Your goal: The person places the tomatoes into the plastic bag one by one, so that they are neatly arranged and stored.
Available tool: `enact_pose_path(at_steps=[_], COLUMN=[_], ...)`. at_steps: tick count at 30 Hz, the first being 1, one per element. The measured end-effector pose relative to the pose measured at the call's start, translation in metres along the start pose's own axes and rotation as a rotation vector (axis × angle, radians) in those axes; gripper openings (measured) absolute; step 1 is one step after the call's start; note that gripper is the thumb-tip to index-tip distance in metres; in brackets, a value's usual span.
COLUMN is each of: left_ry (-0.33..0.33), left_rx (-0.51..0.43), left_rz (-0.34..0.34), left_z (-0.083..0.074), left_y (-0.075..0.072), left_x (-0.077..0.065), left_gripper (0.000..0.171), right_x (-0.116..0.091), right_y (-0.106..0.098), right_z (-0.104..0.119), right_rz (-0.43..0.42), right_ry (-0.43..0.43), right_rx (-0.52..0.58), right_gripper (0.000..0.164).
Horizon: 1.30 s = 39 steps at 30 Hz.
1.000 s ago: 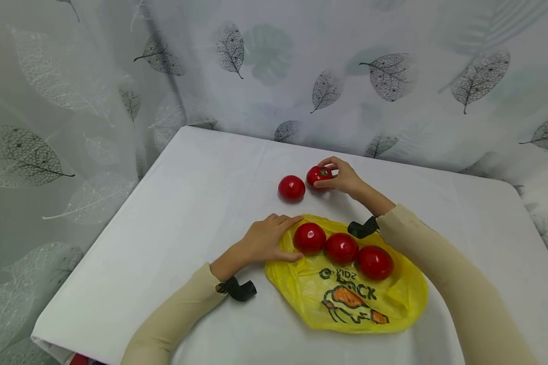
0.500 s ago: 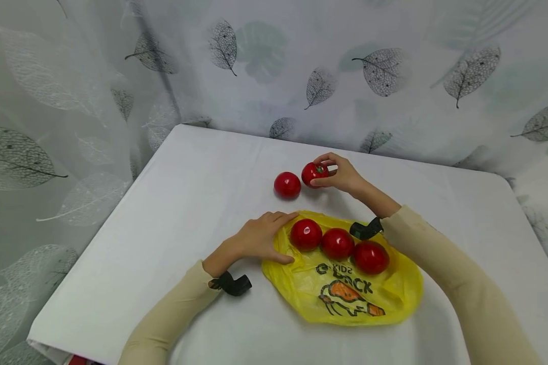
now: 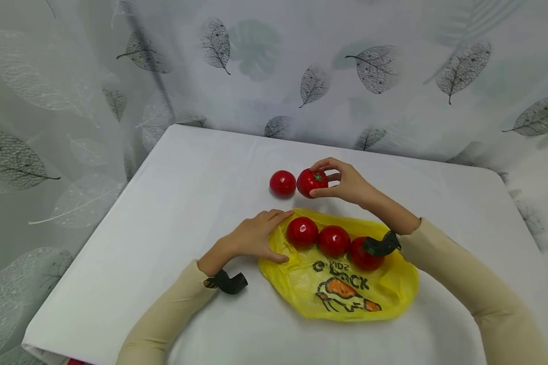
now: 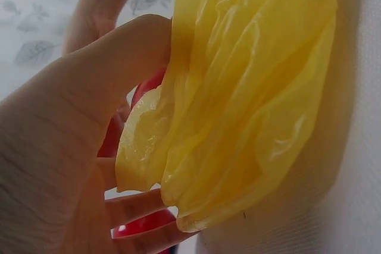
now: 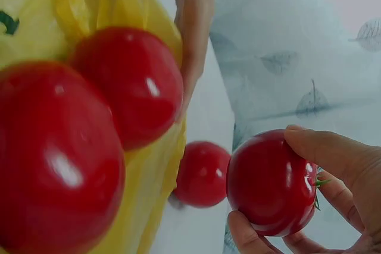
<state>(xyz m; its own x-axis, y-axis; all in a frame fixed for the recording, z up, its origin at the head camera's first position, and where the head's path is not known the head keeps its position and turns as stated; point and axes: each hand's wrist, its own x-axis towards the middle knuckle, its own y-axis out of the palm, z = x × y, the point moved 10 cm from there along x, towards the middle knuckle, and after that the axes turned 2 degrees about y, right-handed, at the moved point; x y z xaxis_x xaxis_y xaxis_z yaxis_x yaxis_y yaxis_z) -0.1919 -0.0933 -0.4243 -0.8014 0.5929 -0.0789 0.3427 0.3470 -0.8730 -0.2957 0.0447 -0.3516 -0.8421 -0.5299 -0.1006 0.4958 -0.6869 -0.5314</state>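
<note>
My right hand (image 3: 344, 183) pinches a red tomato (image 3: 311, 183) with a green stem between thumb and fingertips, above the far part of the table; the right wrist view shows the grip on the tomato (image 5: 271, 182) up close. Just left of it sits another tomato (image 3: 282, 183) on the table. My left hand (image 3: 254, 235) rests at the left edge of a yellow plastic bag (image 3: 301, 294), thumb and fingers spread. In the left wrist view, folds of the bag (image 4: 256, 99) hide the tips of that hand. Several tomatoes (image 3: 334, 241) lie in a row on the bag.
The white table (image 3: 164, 213) has its far edge by a leaf-patterned curtain (image 3: 265, 76). Black curved pieces (image 3: 230, 282) are worn at both wrists. Something red (image 3: 75, 362) shows below the table's near left corner.
My right hand has raised the tomato and brought it slightly nearer to me. My left hand has stayed at the bag's edge. The head view has shifted a little.
</note>
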Motion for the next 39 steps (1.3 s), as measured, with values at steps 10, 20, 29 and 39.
enact_pose_path(at_steps=[10, 20, 29, 39], left_ry=[0.022, 0.021, 0.028, 0.034], left_rx=[-0.014, -0.027, -0.037, -0.041], left_rz=[0.021, 0.025, 0.029, 0.053], left_z=[-0.001, -0.004, -0.004, -0.001], left_y=[0.001, 0.001, 0.001, -0.001], left_x=[-0.001, -0.001, 0.0, -0.003], left_gripper=[0.098, 0.097, 0.094, 0.091], right_x=[-0.036, -0.072, -0.091, -0.101], right_y=[0.03, 0.063, 0.085, 0.106], right_z=[0.023, 0.032, 0.028, 0.017], right_rz=[0.127, 0.3, 0.409, 0.512], right_ry=[-0.093, -0.164, -0.207, -0.226], right_rx=[0.059, 0.093, 0.035, -0.067], right_gripper=[0.054, 0.049, 0.046, 0.046])
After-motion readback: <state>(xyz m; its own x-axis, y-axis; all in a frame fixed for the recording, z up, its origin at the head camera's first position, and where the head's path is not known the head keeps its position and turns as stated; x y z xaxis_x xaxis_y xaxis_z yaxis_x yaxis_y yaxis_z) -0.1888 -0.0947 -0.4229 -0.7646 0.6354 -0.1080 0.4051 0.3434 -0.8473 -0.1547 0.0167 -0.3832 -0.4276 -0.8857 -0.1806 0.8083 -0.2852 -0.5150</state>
